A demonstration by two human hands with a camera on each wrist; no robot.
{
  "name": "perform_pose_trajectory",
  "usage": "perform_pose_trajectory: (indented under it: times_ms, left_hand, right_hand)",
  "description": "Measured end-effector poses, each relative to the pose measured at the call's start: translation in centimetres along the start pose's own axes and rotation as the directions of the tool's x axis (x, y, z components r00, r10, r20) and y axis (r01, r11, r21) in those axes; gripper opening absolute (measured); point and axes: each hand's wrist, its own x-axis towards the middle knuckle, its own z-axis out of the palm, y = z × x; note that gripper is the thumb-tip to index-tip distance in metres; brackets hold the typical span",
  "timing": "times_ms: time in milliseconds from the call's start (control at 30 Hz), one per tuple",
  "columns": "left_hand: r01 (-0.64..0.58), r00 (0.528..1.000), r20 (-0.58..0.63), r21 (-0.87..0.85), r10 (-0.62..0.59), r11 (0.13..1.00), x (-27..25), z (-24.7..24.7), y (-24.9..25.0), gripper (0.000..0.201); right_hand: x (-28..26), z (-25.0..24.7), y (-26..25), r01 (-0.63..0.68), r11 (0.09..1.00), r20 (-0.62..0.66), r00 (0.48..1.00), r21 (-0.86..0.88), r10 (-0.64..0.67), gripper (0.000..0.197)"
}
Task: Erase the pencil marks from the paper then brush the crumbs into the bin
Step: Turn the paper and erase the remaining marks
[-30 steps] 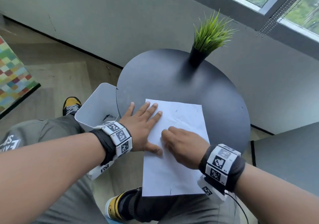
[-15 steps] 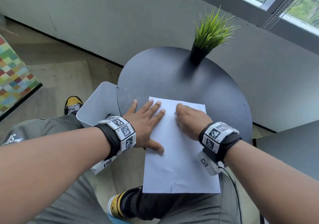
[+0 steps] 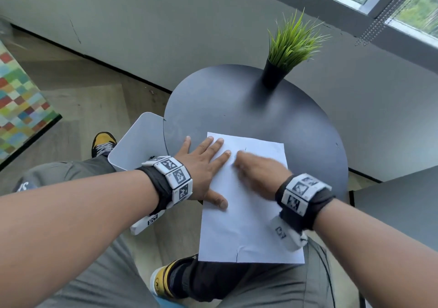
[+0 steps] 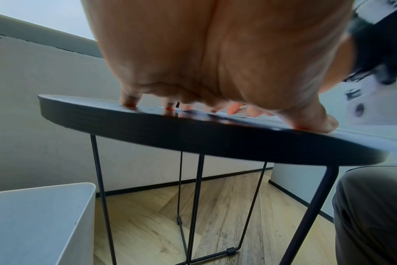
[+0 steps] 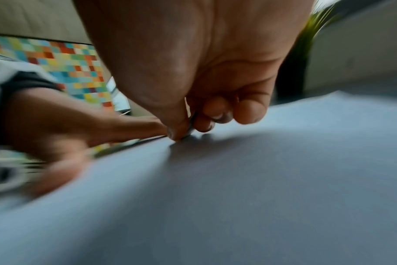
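A white sheet of paper lies on the round dark table, its near end hanging over the edge above my lap. My left hand presses flat on the sheet's left edge, fingers spread. My right hand, blurred by motion, sits on the upper part of the paper, and its thumb and fingers pinch a small grey eraser against the sheet. A faint pencil mark shows just beyond the right fingertips. The white bin stands on the floor at the table's left edge.
A potted grass plant stands at the table's far side. In the left wrist view, the table rim rests on thin black legs, with the bin below at left. A second grey surface lies to the right.
My right hand has slid up the sheet, away from me, then slightly left toward the left fingertips. The left hand stays pressed on the paper's left edge.
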Motion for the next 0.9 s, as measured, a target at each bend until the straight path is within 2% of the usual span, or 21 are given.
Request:
perform_pose_trajectory:
  times_ms: [33,67,100,167,200,233,300,367,400,433,500,533,567,633,667,700,733,767,800,833,900]
  left_hand:
    - [0.003,1.000,0.014,-0.001,-0.003,1.000,0.1,-0.1,0.0,0.135]
    - [0.005,1.000,0.026,-0.001,-0.005,1.000,0.1,-0.2,0.1,0.137]
    - [0.007,0.999,0.036,0.001,-0.007,1.000,0.1,-0.3,0.1,0.139]
    - [0.007,0.999,0.041,0.007,-0.007,1.000,0.2,-0.3,0.2,0.142]
    - [0.006,0.999,0.044,0.010,-0.006,1.000,0.1,-0.3,0.3,0.143]
    - [0.005,0.999,0.050,0.013,-0.006,1.000,0.0,-0.4,0.4,0.142]
    - [0.007,0.998,0.065,0.021,-0.008,1.000,0.0,-0.8,0.5,0.140]
    - [0.012,0.997,0.078,0.024,-0.014,1.000,0.1,-1.1,0.7,0.140]
    - [0.014,0.997,0.082,0.027,-0.016,1.000,0.2,-1.1,0.9,0.140]
    - [0.016,0.996,0.084,0.029,-0.018,0.999,0.1,-1.1,0.9,0.141]
    - [0.019,0.996,0.089,0.039,-0.023,0.999,0.0,-1.1,0.9,0.141]
    - [0.019,0.996,0.092,0.047,-0.023,0.999,0.0,-1.2,0.9,0.142]
    - [0.018,0.995,0.094,0.048,-0.022,0.999,0.0,-1.3,0.9,0.143]
    - [0.017,0.996,0.088,0.045,-0.020,0.999,0.0,-1.4,1.0,0.143]
    - [0.018,0.996,0.090,0.050,-0.023,0.999,0.0,-1.5,1.0,0.143]
    - [0.019,0.995,0.100,0.053,-0.024,0.998,0.0,-1.5,1.1,0.142]
    - [0.022,0.994,0.106,0.054,-0.027,0.998,0.0,-1.4,1.2,0.142]
    - [0.027,0.994,0.109,0.057,-0.033,0.998,0.0,-1.5,1.2,0.142]
    - [0.030,0.993,0.113,0.061,-0.037,0.998,0.1,-1.5,1.2,0.142]
    - [0.030,0.992,0.121,0.066,-0.038,0.997,0.1,-1.7,1.3,0.142]
    - [0.031,0.991,0.131,0.072,-0.040,0.997,0.2,-1.9,1.3,0.142]
  right_hand:
    - [0.3,-0.8,1.6,-0.122,0.993,-0.044,0.992,-0.009,0.121,0.015]
    - [0.4,-1.0,2.6,-0.185,0.983,-0.071,0.980,-0.013,0.184,0.015]
    - [0.0,-0.8,2.7,-0.170,0.985,-0.087,0.982,-0.006,0.169,0.014]
    - [-1.5,0.4,0.0,0.029,1.000,-0.050,0.998,0.003,-0.029,0.009]
    - [-2.5,1.2,-1.4,0.139,0.990,0.006,0.990,0.015,-0.139,0.007]
    - [-3.2,1.7,-1.8,0.186,0.982,0.060,0.980,0.024,-0.187,0.008]
    - [-2.8,0.5,-0.1,0.114,0.993,0.053,0.992,0.003,-0.114,0.018]
    - [-1.7,-0.5,2.5,-0.062,0.998,-0.042,0.997,-0.011,0.062,0.017]
    - [-1.8,-0.5,2.5,-0.066,0.998,-0.046,0.997,-0.013,0.065,0.015]
    - [-2.3,-0.2,1.5,-0.012,1.000,-0.026,1.000,-0.004,0.012,0.010]
    - [-3.9,1.3,-2.3,0.195,0.981,0.082,0.977,0.008,-0.195,0.002]
    - [-4.5,1.8,-2.9,0.248,0.969,0.128,0.960,0.014,-0.247,0.006]
    - [-4.4,1.5,-2.5,0.238,0.971,0.123,0.963,0.021,-0.239,0.013]
    - [-3.0,0.0,0.8,0.021,1.000,0.026,0.999,-0.022,-0.021,0.018]
    - [-2.5,-0.6,2.0,-0.090,0.996,-0.028,0.996,-0.027,0.089,0.017]
    - [-2.6,-0.3,2.4,-0.122,0.992,-0.049,0.992,-0.044,0.120,0.015]
    - [-3.1,0.1,1.5,-0.062,0.995,-0.049,0.997,-0.078,0.058,0.012]
    - [-3.6,0.9,-0.2,0.056,0.993,-0.016,0.998,-0.104,-0.058,0.013]
    - [-4.4,1.7,-1.8,0.186,0.979,0.048,0.982,-0.087,-0.182,0.014]
    - [-4.9,2.1,-2.3,0.234,0.971,0.088,0.969,-0.042,-0.230,0.015]
    - [-4.2,0.9,-0.5,0.111,0.993,0.085,0.991,-0.032,-0.108,0.014]
